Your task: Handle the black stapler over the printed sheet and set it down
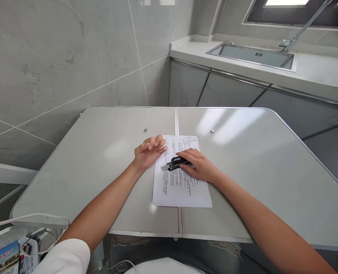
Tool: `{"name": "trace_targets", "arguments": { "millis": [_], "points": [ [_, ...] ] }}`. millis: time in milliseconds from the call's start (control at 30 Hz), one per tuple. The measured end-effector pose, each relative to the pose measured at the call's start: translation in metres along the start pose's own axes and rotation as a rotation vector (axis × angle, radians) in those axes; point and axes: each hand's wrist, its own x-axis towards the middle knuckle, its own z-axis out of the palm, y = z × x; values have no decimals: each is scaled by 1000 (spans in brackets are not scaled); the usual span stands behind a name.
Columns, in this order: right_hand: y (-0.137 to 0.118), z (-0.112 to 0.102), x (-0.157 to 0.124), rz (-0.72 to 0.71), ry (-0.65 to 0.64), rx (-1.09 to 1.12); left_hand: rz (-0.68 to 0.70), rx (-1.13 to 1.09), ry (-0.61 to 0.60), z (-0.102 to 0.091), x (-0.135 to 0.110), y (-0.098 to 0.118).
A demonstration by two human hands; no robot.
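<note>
A black stapler (176, 163) lies over a stack of printed paper (183, 194), its metal end pointing left and swung apart from the black body. My right hand (199, 164) is closed around the stapler's right end, thumb below and fingers above. Just beside the paper's upper left edge, my left hand (151, 150) rests on its side with the palm turned inward. Its fingers are loosely bent and apart from the thumb, and nothing shows in them. A small strip of staples (145, 130) sits beyond my left hand. Another small pale piece (212, 131) lies beyond my right hand.
The white folding table (123, 125) has a seam down its middle. A tiled wall (72, 57) stands behind on the left. At the back right are a counter with a sink (251, 55) and a faucet (288, 43). A white cable (37, 215) crosses the lower left corner.
</note>
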Motion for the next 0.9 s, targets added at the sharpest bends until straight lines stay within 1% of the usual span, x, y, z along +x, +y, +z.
{"name": "trace_targets", "arguments": {
  "millis": [100, 233, 333, 433, 467, 533, 633, 700, 733, 767, 833, 900],
  "points": [
    [0, -1, -1, 0, -3, -1, 5, -21, -9, 0, -1, 0],
    [0, 0, -1, -1, -7, 1, 8, -116, -7, 2, -1, 2],
    [1, 0, -1, -2, -8, 6, -26, -130, 57, 2, 1, 5],
    [1, -1, 0, -5, -8, 17, -23, -62, 131, -4, 4, 5],
    [0, -2, 0, -6, -8, 20, -11, 1, 153, -8, 5, 3],
    [0, -2, 1, -8, -12, 22, 30, 217, 212, -17, 7, 0],
    [0, -3, 1, -5, -8, 25, 127, 657, 369, -28, 9, -5],
    [1, -3, 1, -5, 2, 29, 146, 927, 446, -31, 10, -9],
    [2, -2, 1, -6, 9, 29, 126, 1046, 449, -32, 11, -11],
    [2, -2, 1, -6, 16, 29, 85, 1150, 427, -32, 11, -13],
    [3, -1, 1, -5, 30, 31, -34, 1302, 327, -32, 12, -19],
    [3, -1, 1, 0, 42, 37, -147, 1383, 211, -34, 13, -25]
  ]
}}
